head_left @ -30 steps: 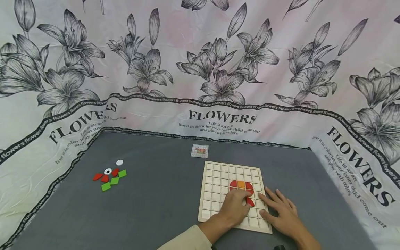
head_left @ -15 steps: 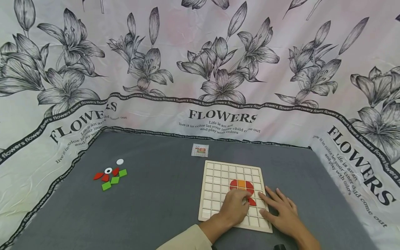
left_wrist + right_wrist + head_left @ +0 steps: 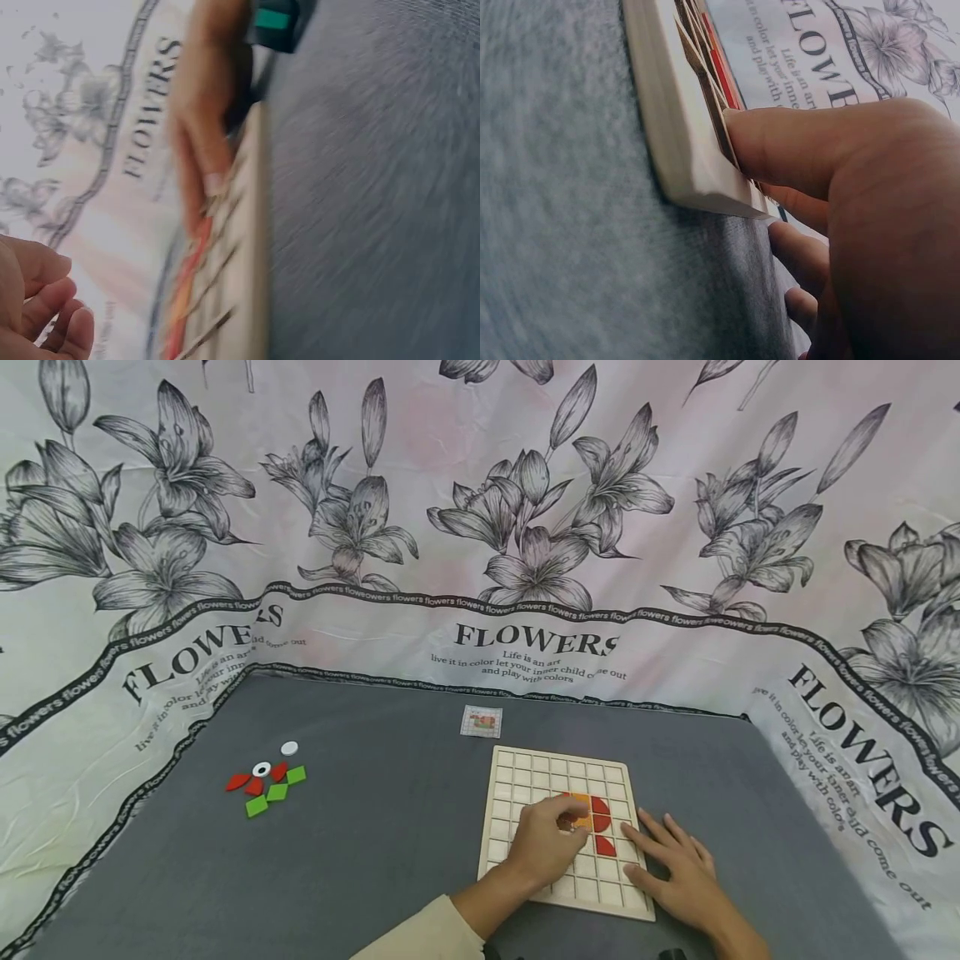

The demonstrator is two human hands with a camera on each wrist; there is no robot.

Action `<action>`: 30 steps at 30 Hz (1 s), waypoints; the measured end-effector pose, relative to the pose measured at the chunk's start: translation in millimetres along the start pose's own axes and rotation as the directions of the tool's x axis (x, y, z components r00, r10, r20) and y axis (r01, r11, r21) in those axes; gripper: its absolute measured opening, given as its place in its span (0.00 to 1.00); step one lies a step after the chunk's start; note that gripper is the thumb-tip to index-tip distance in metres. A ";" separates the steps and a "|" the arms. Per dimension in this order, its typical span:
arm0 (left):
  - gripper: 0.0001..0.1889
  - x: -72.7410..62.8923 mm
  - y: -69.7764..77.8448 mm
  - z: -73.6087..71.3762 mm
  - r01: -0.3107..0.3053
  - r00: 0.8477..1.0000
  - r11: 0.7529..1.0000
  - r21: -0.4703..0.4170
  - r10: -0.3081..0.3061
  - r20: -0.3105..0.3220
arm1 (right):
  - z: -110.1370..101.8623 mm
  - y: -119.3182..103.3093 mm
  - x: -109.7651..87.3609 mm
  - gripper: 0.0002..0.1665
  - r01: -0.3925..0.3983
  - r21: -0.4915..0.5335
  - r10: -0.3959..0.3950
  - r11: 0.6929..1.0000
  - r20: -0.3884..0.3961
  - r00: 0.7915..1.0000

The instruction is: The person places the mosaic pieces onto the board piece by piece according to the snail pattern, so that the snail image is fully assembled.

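Pattern-laying seems under way

On the surface [image 3: 375, 868], right of centre, lies a partly filled grid board [image 3: 521, 793]. The left hand [image 3: 546, 847] hovers above, thumb and loosely curled fingers apart, apparently empty; the right hand [image 3: 677, 872] spreads at the board's right edge. The next move may call for the loose tiles [image 3: 277, 792], mid-left.

Red and orange pieces [image 3: 602, 823] on gridded board [image 3: 519, 777]
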State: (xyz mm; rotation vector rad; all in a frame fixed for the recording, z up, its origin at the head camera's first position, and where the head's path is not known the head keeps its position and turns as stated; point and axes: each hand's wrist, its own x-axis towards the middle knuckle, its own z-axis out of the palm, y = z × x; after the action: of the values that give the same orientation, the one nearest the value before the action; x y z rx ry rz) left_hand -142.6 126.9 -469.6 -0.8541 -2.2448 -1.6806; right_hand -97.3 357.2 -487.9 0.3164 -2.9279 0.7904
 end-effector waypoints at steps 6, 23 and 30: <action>0.12 4.8 9.4 -36.7 -0.062 0.993 0.997 -0.045 0.057 -0.105 | -1.3 -0.5 1.1 0.33 -0.006 0.003 0.006 1.000 0.021 1.000; 0.15 -19.8 28.9 -147.0 -0.079 0.932 0.993 0.085 0.104 -0.346 | -0.6 -2.4 0.6 0.34 -0.033 0.008 0.032 0.999 0.059 0.998; 0.18 -36.6 -16.8 -178.3 -0.073 0.890 0.985 0.155 0.134 -0.435 | -0.7 -2.9 1.5 0.34 -0.033 0.005 0.033 0.999 0.053 0.998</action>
State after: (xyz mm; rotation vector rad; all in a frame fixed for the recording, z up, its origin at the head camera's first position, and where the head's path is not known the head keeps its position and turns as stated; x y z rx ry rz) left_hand -152.8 -53.6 -442.6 -0.4838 -1.9338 -1.4731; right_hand -98.1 354.8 -485.7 0.2949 -2.9880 0.8081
